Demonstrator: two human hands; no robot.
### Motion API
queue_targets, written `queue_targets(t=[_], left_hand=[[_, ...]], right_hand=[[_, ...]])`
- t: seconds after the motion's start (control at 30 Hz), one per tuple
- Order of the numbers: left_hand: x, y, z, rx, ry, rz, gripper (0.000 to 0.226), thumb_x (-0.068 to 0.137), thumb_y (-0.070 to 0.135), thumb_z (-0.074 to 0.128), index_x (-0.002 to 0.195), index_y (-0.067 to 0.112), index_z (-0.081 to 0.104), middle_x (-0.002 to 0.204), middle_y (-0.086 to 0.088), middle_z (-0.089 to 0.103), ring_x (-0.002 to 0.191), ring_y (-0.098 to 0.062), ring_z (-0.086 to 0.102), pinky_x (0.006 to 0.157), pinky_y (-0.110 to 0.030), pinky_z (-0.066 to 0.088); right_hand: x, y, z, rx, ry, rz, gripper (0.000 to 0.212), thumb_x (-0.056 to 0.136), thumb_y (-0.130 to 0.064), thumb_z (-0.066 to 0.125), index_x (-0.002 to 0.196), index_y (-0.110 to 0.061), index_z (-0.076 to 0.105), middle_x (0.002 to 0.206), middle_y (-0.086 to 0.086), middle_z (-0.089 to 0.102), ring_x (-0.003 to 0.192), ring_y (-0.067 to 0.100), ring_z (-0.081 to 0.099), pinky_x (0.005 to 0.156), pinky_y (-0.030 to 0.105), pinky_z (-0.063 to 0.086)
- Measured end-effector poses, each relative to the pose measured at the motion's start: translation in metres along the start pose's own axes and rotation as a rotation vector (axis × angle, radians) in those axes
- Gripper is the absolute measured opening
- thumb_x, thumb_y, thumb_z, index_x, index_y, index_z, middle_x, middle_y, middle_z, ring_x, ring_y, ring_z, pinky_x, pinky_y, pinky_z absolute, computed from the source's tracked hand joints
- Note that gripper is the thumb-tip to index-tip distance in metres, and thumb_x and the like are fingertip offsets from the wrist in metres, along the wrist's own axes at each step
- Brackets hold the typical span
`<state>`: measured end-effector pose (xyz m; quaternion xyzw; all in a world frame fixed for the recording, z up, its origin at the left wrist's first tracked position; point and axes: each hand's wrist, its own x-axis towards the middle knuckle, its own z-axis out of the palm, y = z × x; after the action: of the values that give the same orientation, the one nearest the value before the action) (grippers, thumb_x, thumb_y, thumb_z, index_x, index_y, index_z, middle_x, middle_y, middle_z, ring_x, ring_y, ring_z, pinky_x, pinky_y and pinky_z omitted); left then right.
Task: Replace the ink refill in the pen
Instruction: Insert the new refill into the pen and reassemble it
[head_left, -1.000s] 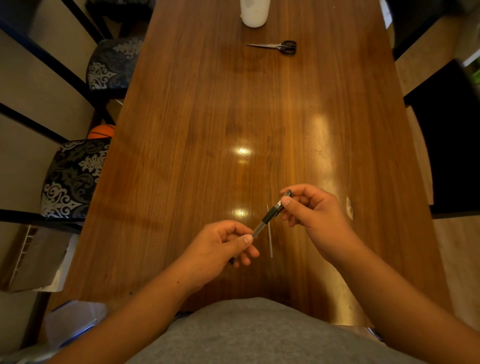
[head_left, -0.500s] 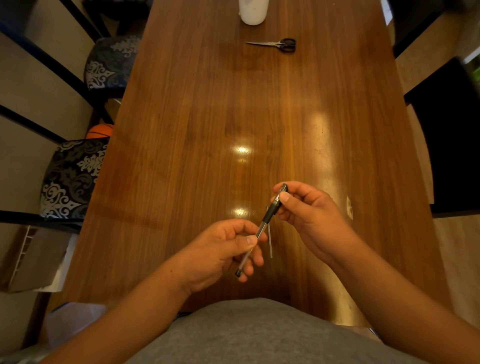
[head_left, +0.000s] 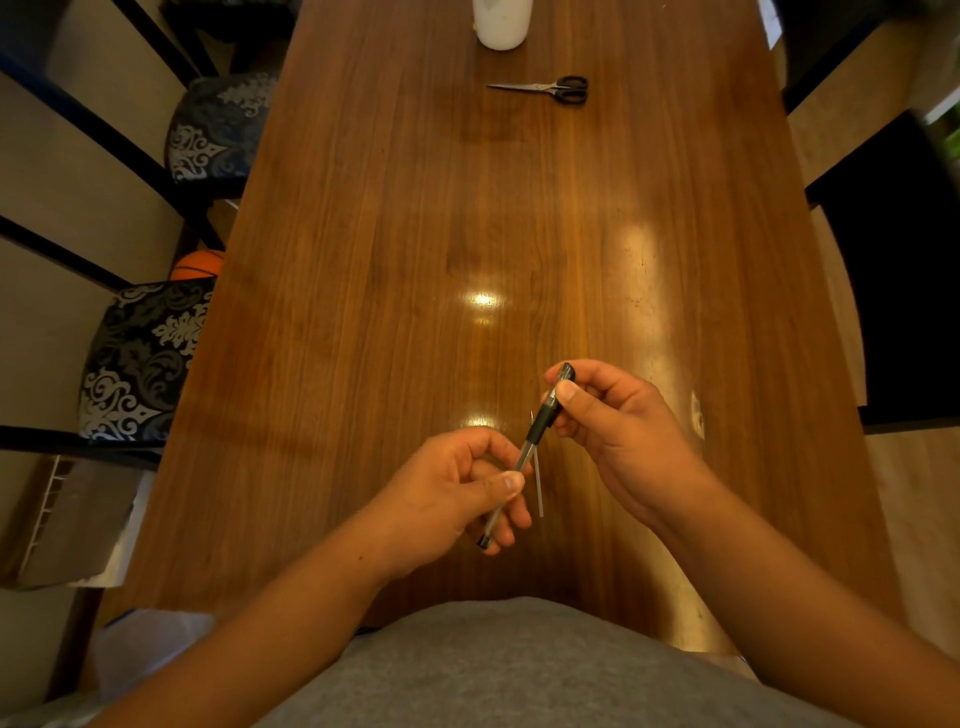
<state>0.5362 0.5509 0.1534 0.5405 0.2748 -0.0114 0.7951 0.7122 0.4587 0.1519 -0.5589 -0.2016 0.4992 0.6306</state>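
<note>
A clear-barrelled pen (head_left: 535, 434) with a black grip and black cap end is held slanted above the near part of the wooden table (head_left: 415, 260). My left hand (head_left: 457, 493) pinches the lower clear barrel between thumb and fingers; the pen's black tail end pokes out below that hand. My right hand (head_left: 618, 431) grips the upper black end with thumb on top. A thin pale refill (head_left: 538, 486) lies flat on the table just beneath the pen, between my hands.
Black-handled scissors (head_left: 550, 87) lie far up the table, with a white container (head_left: 503, 23) beyond them. Patterned chairs (head_left: 140, 358) stand along the left side, an orange ball (head_left: 200, 264) is under the table's edge, and a dark chair (head_left: 904, 270) stands at the right.
The pen has tilted more upright and slid down through my left hand, so its tail end now shows below the fingers. My right hand rose slightly with the upper end.
</note>
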Motion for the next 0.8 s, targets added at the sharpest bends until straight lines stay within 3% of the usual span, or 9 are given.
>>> queue_targets(t=[0.2, 0.3, 0.47, 0.57, 0.67, 0.8], left_hand=[[0.004, -0.016, 0.008, 0.239, 0.144, 0.018, 0.023, 0.091, 0.016, 0.062, 0.083, 0.036, 0.057, 0.078, -0.006, 0.076, 0.067, -0.02, 0.074, 0.052, -0.019, 0.051], [0.006, -0.027, 0.008, 0.235, 0.171, -0.016, 0.016, 0.091, 0.015, 0.062, 0.086, 0.03, 0.057, 0.079, -0.004, 0.077, 0.069, -0.019, 0.074, 0.051, -0.021, 0.052], [0.004, -0.042, -0.003, 0.33, 0.227, -0.047, 0.017, 0.088, 0.022, 0.066, 0.079, 0.036, 0.063, 0.082, -0.005, 0.075, 0.071, -0.015, 0.073, 0.051, -0.022, 0.053], [0.004, -0.056, -0.012, 0.448, 0.299, -0.102, 0.013, 0.086, 0.026, 0.069, 0.076, 0.033, 0.064, 0.075, -0.006, 0.072, 0.065, -0.012, 0.069, 0.055, -0.029, 0.055], [0.002, -0.07, -0.021, 0.495, 0.365, -0.172, 0.011, 0.085, 0.029, 0.069, 0.076, 0.028, 0.064, 0.071, -0.005, 0.07, 0.063, -0.016, 0.066, 0.059, -0.04, 0.056], [0.001, -0.085, -0.028, 0.602, 0.446, -0.217, 0.014, 0.086, 0.033, 0.068, 0.077, 0.024, 0.063, 0.076, -0.009, 0.07, 0.06, -0.014, 0.06, 0.058, -0.035, 0.051]], right_hand=[[0.002, 0.003, 0.004, -0.214, -0.023, -0.049, 0.02, 0.09, -0.011, 0.062, 0.092, -0.028, 0.073, 0.075, -0.008, 0.067, 0.069, 0.005, 0.061, 0.064, 0.019, 0.051], [0.002, 0.008, 0.004, -0.254, 0.003, -0.025, 0.019, 0.091, -0.009, 0.062, 0.093, -0.026, 0.071, 0.073, -0.009, 0.066, 0.069, 0.003, 0.061, 0.063, 0.018, 0.052], [-0.002, 0.03, -0.003, -0.337, 0.018, 0.072, 0.016, 0.091, -0.014, 0.063, 0.094, -0.028, 0.069, 0.075, -0.01, 0.07, 0.071, 0.0, 0.064, 0.063, 0.017, 0.051], [-0.005, 0.051, -0.021, -0.671, 0.093, 0.119, 0.015, 0.09, -0.031, 0.064, 0.102, -0.039, 0.065, 0.095, -0.012, 0.067, 0.089, 0.004, 0.062, 0.07, 0.014, 0.047], [-0.012, 0.076, -0.051, -1.141, 0.142, 0.142, 0.045, 0.09, -0.046, 0.057, 0.132, -0.03, 0.053, 0.129, -0.005, 0.059, 0.12, 0.015, 0.052, 0.095, 0.032, 0.049], [-0.025, 0.109, -0.084, -1.466, 0.12, 0.163, 0.065, 0.09, -0.057, 0.046, 0.147, -0.028, 0.034, 0.156, 0.001, 0.033, 0.143, 0.022, 0.027, 0.115, 0.043, 0.032]])
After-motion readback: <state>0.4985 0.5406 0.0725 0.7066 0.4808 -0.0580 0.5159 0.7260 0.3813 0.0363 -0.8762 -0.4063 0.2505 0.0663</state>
